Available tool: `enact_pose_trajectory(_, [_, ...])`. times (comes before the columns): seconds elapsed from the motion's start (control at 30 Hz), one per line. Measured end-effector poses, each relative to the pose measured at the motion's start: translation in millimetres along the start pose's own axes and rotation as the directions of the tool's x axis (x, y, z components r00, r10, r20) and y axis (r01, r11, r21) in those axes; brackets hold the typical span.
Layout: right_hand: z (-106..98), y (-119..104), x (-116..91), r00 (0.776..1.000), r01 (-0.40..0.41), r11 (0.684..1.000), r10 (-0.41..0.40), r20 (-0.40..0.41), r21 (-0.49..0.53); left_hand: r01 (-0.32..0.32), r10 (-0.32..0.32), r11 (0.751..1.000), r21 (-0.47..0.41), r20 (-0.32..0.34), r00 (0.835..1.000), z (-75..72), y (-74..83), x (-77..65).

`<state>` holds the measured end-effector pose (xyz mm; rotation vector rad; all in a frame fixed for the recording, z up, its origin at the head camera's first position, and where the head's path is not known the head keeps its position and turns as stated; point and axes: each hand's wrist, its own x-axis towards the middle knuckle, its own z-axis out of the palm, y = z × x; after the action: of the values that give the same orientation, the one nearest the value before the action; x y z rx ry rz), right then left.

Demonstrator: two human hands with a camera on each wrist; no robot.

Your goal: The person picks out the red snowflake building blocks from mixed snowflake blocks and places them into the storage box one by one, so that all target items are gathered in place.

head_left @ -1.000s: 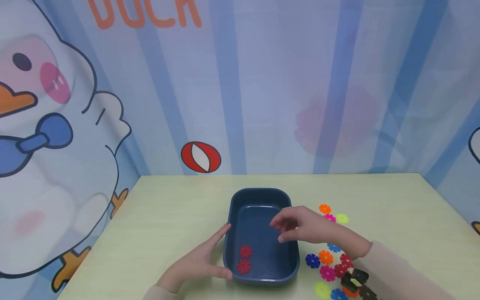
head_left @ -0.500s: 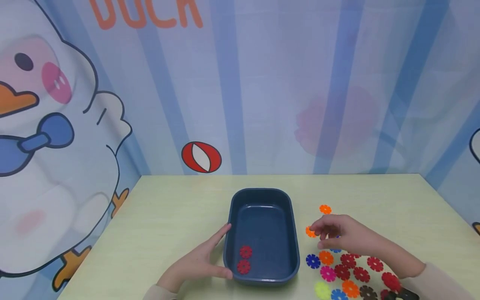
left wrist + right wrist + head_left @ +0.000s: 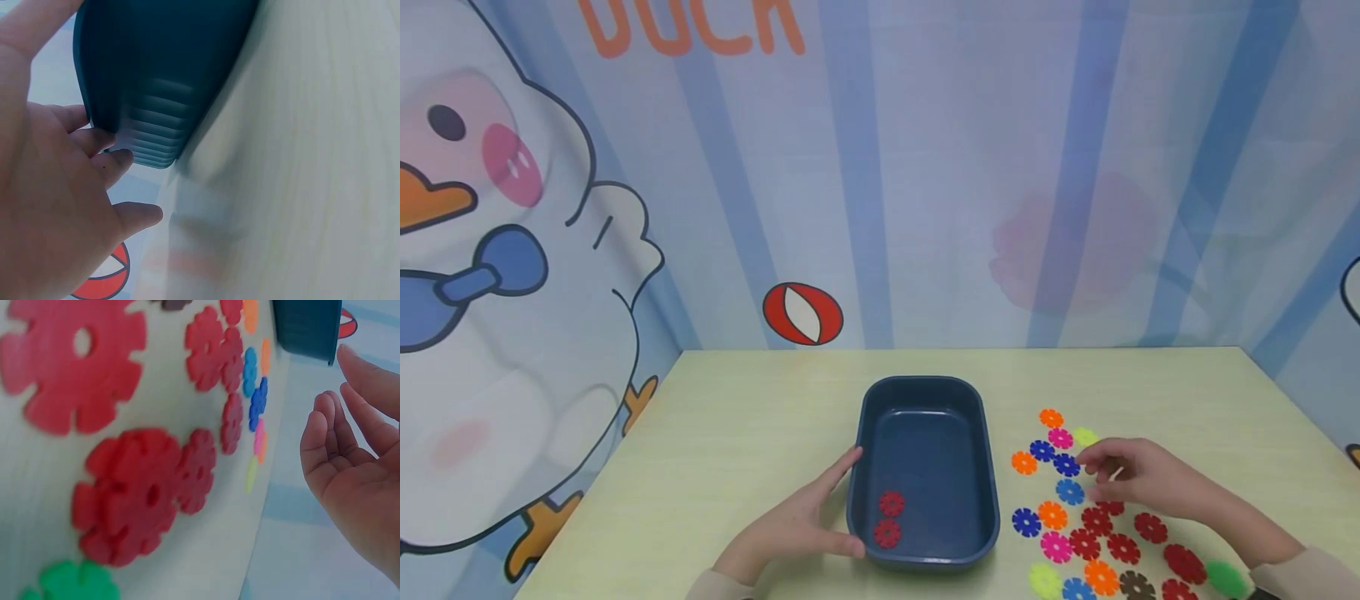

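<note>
A dark blue rectangular tub (image 3: 925,467) stands on the table with two red snowflake discs (image 3: 889,518) inside, near its front left corner. My left hand (image 3: 805,521) rests against the tub's left side, the fingers and thumb spread and fairly straight. In the left wrist view, the fingertips touch the ribbed outer wall. My right hand (image 3: 1146,475) hovers over the loose snowflake discs, its fingers loosely bent and nothing visible between them. Closest to its fingertips are a light blue disc (image 3: 1070,491) and a dark blue disc (image 3: 1067,464). Below it lie several red discs (image 3: 1097,521).
More discs spread over the table's right side: orange (image 3: 1052,515), pink (image 3: 1057,547), yellow (image 3: 1045,580), brown (image 3: 1137,585) and green (image 3: 1227,577). Some overlap. The pale wooden table (image 3: 737,433) ends at a printed curtain (image 3: 940,167) behind and at the left.
My right hand has moved from over the tub rightward to above the discs, uncovering the blue and pink ones. My left hand and the tub have stayed put.
</note>
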<state>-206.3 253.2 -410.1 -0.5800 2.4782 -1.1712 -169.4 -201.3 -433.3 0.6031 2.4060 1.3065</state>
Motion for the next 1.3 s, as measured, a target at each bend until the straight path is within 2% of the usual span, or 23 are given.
enact_pose_trajectory(0.73, [-10, 35, -1, 0.989, -0.144, 0.989, 0.145, 0.014, -0.017, -0.020, 0.020, 1.000, 0.005, 0.000, 1.000, -1.0, -2.6, -0.6])
enact_pose_trajectory(1.0, [-9, 38, 1, 0.980, -0.198, 0.980, 0.199, 0.023, -0.026, -0.020, 0.020, 1.000, 0.009, 0.007, 1.000, -1.3, -1.9, -1.2])
enact_pose_trajectory(1.3, [-6, 40, 1, 0.984, -0.174, 0.983, 0.176, 0.028, -0.055, -0.022, 0.022, 1.000, 0.015, 0.009, 1.000, -1.3, -1.2, -0.9])
